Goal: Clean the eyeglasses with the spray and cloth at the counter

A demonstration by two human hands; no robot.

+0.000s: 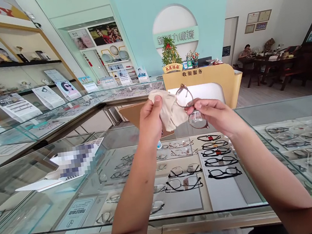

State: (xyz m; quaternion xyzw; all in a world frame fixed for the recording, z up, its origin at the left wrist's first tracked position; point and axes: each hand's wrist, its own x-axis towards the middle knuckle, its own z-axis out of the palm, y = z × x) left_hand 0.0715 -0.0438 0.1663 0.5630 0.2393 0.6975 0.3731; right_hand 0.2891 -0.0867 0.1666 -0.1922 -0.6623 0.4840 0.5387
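My left hand (151, 118) is closed on a cream cleaning cloth (169, 109), its thumb pressed on the upper edge while the rest hangs loose to the right. A pair of eyeglasses (198, 120) with a thin brownish frame is pinched at the middle by my right hand (212, 112). The glasses are turned on end, one lens above the fingers and the other below. Their upper lens is right beside the cloth; whether the two touch I cannot tell. Both hands are raised above the glass display case (185, 205).
Rows of glasses frames (218, 161) lie inside the case under the glass. A white booklet (46, 181) rests on top at left. Beyond stands a yellow counter (230, 80) with a plant (170, 53). At far right, a person (246, 52) sits near a dark table (272, 61).
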